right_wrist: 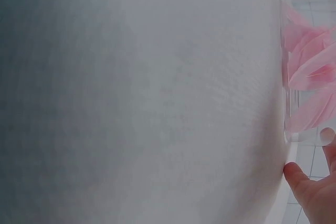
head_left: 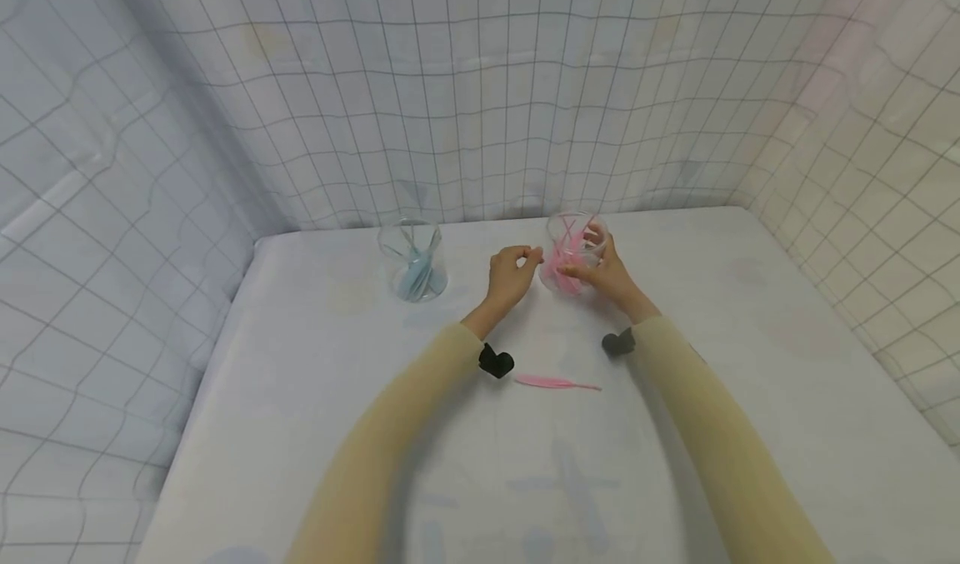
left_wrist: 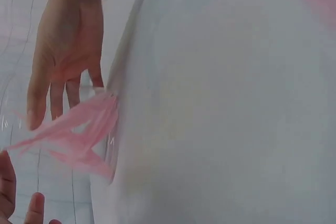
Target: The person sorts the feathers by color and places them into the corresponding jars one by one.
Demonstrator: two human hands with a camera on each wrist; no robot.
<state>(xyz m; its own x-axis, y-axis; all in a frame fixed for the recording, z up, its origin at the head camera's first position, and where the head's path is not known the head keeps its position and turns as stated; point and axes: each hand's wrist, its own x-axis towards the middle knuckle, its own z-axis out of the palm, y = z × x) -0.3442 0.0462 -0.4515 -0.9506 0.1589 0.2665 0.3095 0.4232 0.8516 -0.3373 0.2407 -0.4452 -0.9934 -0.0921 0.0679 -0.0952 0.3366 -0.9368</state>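
Observation:
My right hand [head_left: 606, 271] grips a clear cup [head_left: 576, 252] from its right side, thumb in front and fingers behind. Pink feathers [left_wrist: 86, 135] lean inside it, some thin shafts slanting up to the rim. Just left of this cup is my left hand [head_left: 513, 274], its fingers loosely bent with nothing visible between them. In the left wrist view, its fingertips [left_wrist: 35, 205] are spread below the feathers. A single pink feather [head_left: 555, 382] lies on the table between my forearms. In the right wrist view, the right fingers [right_wrist: 299, 179] show at the cup's lower edge.
Another clear cup [head_left: 437, 285], holding pale blue feathers [head_left: 417, 277], stands to the left of my left hand. The table [head_left: 315, 414] has a white cover. White gridded cloth [head_left: 480, 122] hangs behind it and along both sides.

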